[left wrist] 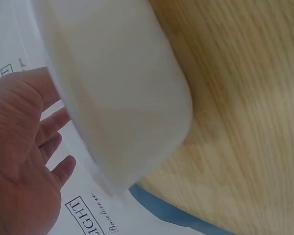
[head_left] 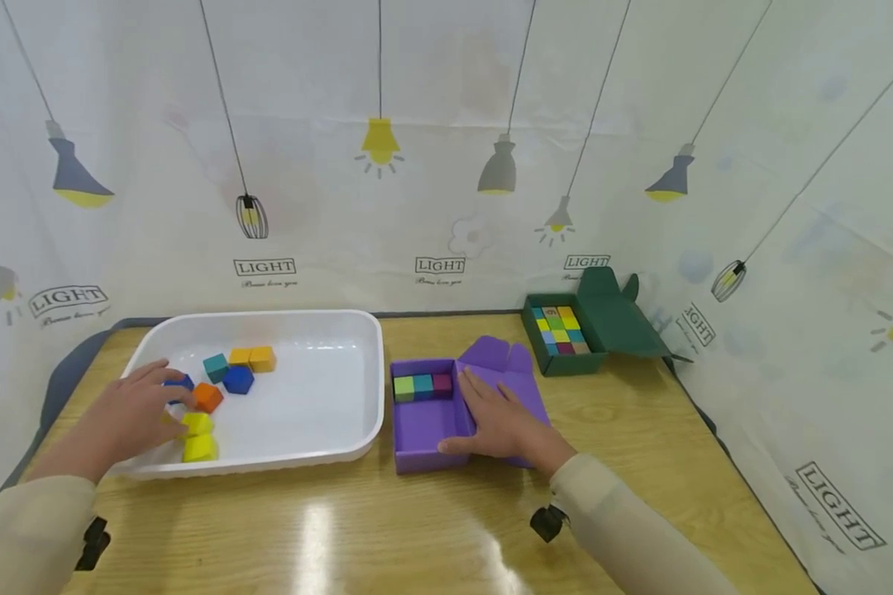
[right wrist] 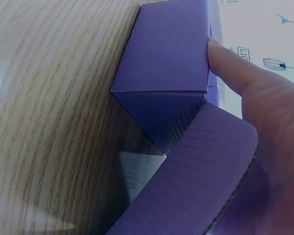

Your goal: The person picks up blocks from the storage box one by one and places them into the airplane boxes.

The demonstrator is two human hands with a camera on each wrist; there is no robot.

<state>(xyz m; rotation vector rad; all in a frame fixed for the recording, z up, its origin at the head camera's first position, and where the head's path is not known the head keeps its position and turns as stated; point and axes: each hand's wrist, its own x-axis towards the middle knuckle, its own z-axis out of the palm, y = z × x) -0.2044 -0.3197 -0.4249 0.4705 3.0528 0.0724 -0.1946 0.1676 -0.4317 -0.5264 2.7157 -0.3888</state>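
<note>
My left hand is over the left end of the white tray, fingers loosely bent beside a blue block and the yellow blocks; no grip shows. In the left wrist view the tray wall hides some fingertips of the left hand. Resting on the right side of the open purple box is my right hand, fingers extended, thumb on the rim. Inside the box, green, teal and maroon cubes line the back wall. The right wrist view shows the thumb of the right hand at the box edge.
Orange, teal, blue and yellow-orange blocks lie in the tray's left half. A green box filled with coloured cubes stands open at the back right, its lid folded out to the right. A printed curtain hangs behind the table.
</note>
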